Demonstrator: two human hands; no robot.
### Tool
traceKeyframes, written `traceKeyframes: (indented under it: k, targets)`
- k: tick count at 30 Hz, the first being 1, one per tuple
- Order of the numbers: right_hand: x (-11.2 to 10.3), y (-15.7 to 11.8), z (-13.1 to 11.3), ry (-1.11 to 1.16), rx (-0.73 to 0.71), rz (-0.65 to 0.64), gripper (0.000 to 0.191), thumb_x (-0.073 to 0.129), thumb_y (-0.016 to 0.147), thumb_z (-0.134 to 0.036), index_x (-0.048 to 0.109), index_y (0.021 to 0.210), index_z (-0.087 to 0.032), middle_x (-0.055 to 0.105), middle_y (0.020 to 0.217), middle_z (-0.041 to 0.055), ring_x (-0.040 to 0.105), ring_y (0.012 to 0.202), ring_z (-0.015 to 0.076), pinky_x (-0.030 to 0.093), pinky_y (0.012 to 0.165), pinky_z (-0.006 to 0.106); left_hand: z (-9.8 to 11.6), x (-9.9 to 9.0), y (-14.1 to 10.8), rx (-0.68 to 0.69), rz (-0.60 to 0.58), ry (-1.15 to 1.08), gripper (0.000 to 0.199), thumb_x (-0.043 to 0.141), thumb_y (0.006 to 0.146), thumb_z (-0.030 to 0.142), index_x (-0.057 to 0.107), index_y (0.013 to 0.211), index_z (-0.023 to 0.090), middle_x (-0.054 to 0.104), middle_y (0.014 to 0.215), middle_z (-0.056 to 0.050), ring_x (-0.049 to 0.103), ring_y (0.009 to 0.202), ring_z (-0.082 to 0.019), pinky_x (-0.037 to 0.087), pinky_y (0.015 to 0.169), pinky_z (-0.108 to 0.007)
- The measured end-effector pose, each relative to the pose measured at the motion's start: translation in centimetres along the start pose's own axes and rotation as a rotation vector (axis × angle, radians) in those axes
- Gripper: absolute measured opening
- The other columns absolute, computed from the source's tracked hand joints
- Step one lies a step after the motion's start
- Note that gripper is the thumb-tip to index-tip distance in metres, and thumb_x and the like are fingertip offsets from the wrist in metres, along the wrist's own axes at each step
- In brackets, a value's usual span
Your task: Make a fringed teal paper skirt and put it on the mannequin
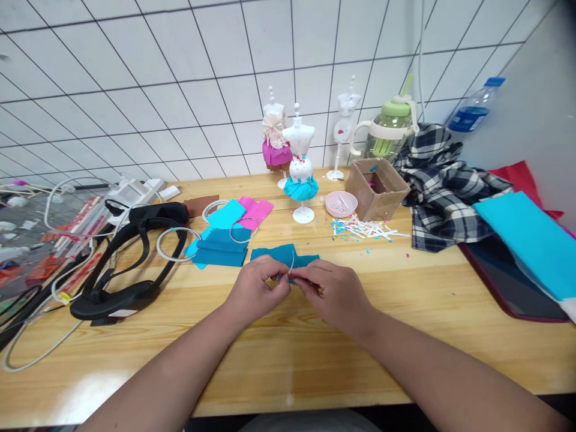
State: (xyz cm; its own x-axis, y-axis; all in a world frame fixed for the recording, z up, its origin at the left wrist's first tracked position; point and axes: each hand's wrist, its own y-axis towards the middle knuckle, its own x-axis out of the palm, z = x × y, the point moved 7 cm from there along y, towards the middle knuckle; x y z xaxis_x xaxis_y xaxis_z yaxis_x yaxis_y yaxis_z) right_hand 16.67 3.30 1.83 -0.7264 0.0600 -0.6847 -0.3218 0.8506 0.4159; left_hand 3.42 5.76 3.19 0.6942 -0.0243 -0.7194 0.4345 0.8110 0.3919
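My left hand [261, 283] and my right hand [336, 293] meet over the middle of the table, fingertips pinched close together. Between them a thin white strip [292, 261] sticks up, curling slightly; it looks like narrow tape or its backing. Dark blue paper pieces [275, 253] lie just behind the fingers, and a small blue bit shows at the fingertips. Whether the hands hold that blue bit too is hidden. Beyond them stands a white miniature dress form [300, 139] wearing a bright blue ruffled skirt [301, 189].
Left are folded blue papers [222, 245], pink paper [255, 211], white rings [177, 245] and a black headset [126, 294]. Behind stand two more dress forms [274, 129]. Right are white scraps [360, 228], a pink dish [341, 204], a cardboard box [377, 189] and plaid cloth [443, 192].
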Motion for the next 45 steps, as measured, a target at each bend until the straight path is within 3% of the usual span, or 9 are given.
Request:
traceKeyframes:
  k: [12,20,25,32,35,38,41,43,45]
  targets:
    - [-0.1,0.6,0.7,0.133,0.16,-0.026,0.008,0.063,0.078,-0.015,0.068,0.079,-0.021,0.066,0.072,-0.0019,0.056,0.062,0.011,0.04,0.058,0.023,1.0,0.4,-0.2,0.078,-0.078,0.013,0.014,0.055,0.072,0.009,0.064,0.065,0.019,0.063,0.061,0.0,0.055,0.062,-0.014,0.042,0.06,-0.026]
    - [-0.4,1.0,3.3,0.45,0.445,-0.023,0.007,0.057,0.075,-0.023,0.06,0.07,-0.019,0.054,0.058,-0.0051,0.046,0.05,0.0088,0.035,0.048,0.02,0.2,0.3,0.1,-0.069,-0.146,-0.488,0.016,0.053,0.078,0.014,0.062,0.065,0.017,0.071,0.075,-0.005,0.064,0.075,-0.018,0.05,0.071,-0.03]
    - [-0.9,1.3,5.8,0.369,0.54,-0.008,0.006,0.056,0.072,-0.024,0.059,0.07,-0.019,0.054,0.059,-0.0051,0.047,0.052,0.0097,0.035,0.048,0.021,-0.7,0.5,-0.1,-0.11,-0.168,-0.74,0.016,0.055,0.077,0.015,0.06,0.061,0.017,0.072,0.085,-0.007,0.066,0.08,-0.019,0.049,0.071,-0.031]
    - [-3.4,1.9,8.0,-0.057,0.499,-0.008,0.008,0.056,0.075,-0.023,0.063,0.072,-0.021,0.064,0.068,-0.0017,0.056,0.061,0.0138,0.039,0.056,0.025,-1.4,1.0,-0.5,-0.164,-0.193,-0.819,0.017,0.057,0.077,0.014,0.058,0.059,0.017,0.075,0.097,-0.009,0.067,0.092,-0.022,0.05,0.08,-0.033]
    - [-6.3,1.9,8.6,-0.34,0.484,0.104,0.023,0.049,0.086,-0.024,0.068,0.1,-0.023,0.071,0.092,0.0058,0.063,0.079,0.0226,0.043,0.065,0.032,-1.6,1.3,-0.6,-0.204,-0.21,-0.855,0.017,0.057,0.077,0.013,0.058,0.061,0.017,0.076,0.098,-0.008,0.067,0.096,-0.023,0.049,0.083,-0.034]
    - [-8.2,1.8,8.4,-0.523,0.435,0.188,0.047,0.048,0.085,-0.015,0.055,0.131,-0.02,0.063,0.122,0.0156,0.062,0.098,0.0314,0.045,0.072,0.039,-2.0,1.4,-0.6,-0.225,-0.187,-0.892,0.018,0.057,0.079,0.017,0.06,0.061,0.018,0.075,0.104,-0.009,0.066,0.097,-0.024,0.048,0.086,-0.036]
    - [-7.9,1.9,7.1,-0.472,0.34,0.223,0.046,0.053,0.085,-0.018,0.054,0.131,-0.019,0.061,0.124,0.0151,0.059,0.103,0.0318,0.047,0.077,0.041,-2.7,1.4,-0.5,-0.29,-0.112,-0.973,0.017,0.062,0.074,0.019,0.062,0.058,0.017,0.067,0.125,-0.009,0.059,0.111,-0.027,0.046,0.089,-0.037]
    - [-6.6,1.9,5.9,-0.304,0.289,0.203,0.027,0.05,0.088,-0.022,0.065,0.111,-0.019,0.067,0.102,0.0106,0.061,0.091,0.026,0.047,0.076,0.038,-3.0,1.4,-0.4,-0.369,-0.065,-1.083,0.015,0.062,0.072,0.021,0.063,0.058,0.017,0.06,0.134,-0.007,0.053,0.121,-0.029,0.044,0.092,-0.037]
    - [-4.7,1.9,4.4,-0.054,0.225,0.146,0.023,0.046,0.09,-0.02,0.067,0.1,-0.018,0.067,0.095,0.0089,0.06,0.088,0.0218,0.047,0.077,0.035,-3.1,1.5,-0.4,-0.427,-0.039,-1.189,0.016,0.061,0.074,0.022,0.065,0.06,0.017,0.057,0.137,-0.006,0.049,0.125,-0.029,0.042,0.096,-0.039]
